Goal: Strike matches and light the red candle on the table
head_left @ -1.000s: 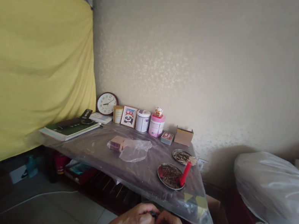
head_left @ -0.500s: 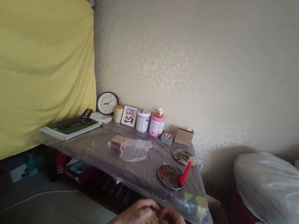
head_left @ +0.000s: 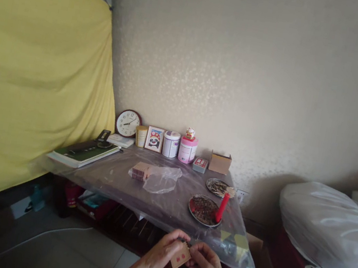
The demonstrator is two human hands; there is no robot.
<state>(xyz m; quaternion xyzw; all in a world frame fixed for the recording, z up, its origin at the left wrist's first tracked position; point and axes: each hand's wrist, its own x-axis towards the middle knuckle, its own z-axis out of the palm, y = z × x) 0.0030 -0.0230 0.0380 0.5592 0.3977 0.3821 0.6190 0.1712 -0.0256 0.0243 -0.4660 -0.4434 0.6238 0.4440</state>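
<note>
Low in the middle, over the table's front edge, my left hand (head_left: 162, 252) grips a small brown cardboard matchbox (head_left: 181, 257) with red marks on its face. My right hand (head_left: 207, 264) is closed at the box's right end, thumb and index finger pinched against it; whether a match is between them is too small to tell. Beyond the hands stands a red candle (head_left: 222, 207), upright at the right side of a round metal plate (head_left: 192, 213) covered in dark burnt bits. A second plate (head_left: 212, 190) behind it holds burnt and pale sticks.
On the plastic-covered table (head_left: 104, 185) lie a stack of brown boxes (head_left: 141, 171) and a clear plastic bag (head_left: 163, 181). A green book (head_left: 87, 154), clock (head_left: 128, 123), picture frame (head_left: 155, 139), tins (head_left: 170, 144) and open carton (head_left: 220, 164) stand left and behind. White bags (head_left: 324, 233) are right.
The matchbox has tilted in my left hand. My right hand has moved up and left a little, its fingers closer against the box's end. The things on the table stay put.
</note>
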